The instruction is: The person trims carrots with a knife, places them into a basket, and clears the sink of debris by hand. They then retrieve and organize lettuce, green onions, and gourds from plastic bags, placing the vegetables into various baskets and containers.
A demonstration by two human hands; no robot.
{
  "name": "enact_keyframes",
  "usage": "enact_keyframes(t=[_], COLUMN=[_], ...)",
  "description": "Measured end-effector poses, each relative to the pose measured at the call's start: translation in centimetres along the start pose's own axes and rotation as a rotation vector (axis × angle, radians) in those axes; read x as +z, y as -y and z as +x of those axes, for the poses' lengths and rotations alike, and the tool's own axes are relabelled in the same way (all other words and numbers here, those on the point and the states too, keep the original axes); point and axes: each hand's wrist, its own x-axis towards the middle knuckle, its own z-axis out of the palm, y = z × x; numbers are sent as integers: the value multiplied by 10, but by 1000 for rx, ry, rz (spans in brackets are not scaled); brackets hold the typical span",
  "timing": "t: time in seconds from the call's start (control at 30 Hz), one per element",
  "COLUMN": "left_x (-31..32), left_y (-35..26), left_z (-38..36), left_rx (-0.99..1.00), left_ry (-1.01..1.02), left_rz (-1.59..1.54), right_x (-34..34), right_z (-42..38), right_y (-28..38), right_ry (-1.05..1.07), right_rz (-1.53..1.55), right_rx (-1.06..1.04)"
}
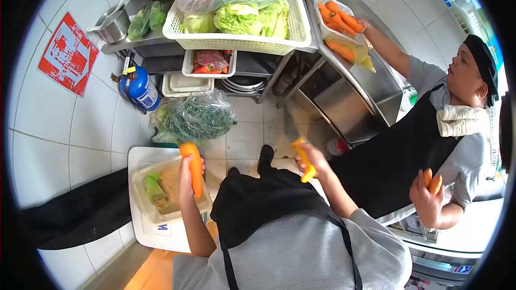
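My left hand (185, 181) is closed around a thick orange carrot (192, 162), held upright above a cream plastic basket (146, 216). Inside that basket lies a leafy green vegetable (155, 189) with a brownish end. In my right hand (318, 164) is a knife with a yellow handle (307, 167). Its blade points away from me and is smeared by motion. Knife and carrot are well apart, on either side of my dark apron (263, 196).
A co-worker (376, 145) at right reaches into a basket of carrots (336, 19), holding more carrots (432, 182) in the other hand. Ahead, a big basket (236, 43) of lettuce stands on a shelf. Bagged greens (193, 115) and a blue extinguisher (141, 90) are at left.
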Motion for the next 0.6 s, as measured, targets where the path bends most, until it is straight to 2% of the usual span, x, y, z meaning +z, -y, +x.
enact_keyframes(t=[0.1, 0.13, 0.2, 0.37, 0.6], left_x=[6, 7, -1, -31, -64], left_y=[-4, -7, -3, 17, 31], left_z=[4, 2, 1, -17, -37], left_rx=[0, -2, 17, 64, 11], left_ry=[-18, -27, -30, -113, -161], left_rz=[-6, -25, -48, -131, -214], right_x=[38, 51, 72, 87, 96], right_z=[50, 56, 65, 72, 80], right_y=[-14, -15, -18, -24, -30], right_ry=[79, 90, 132, 303, 248], right_rz=[-347, -352, -576, -656, -744], right_rx=[39, 36, 69, 129, 147])
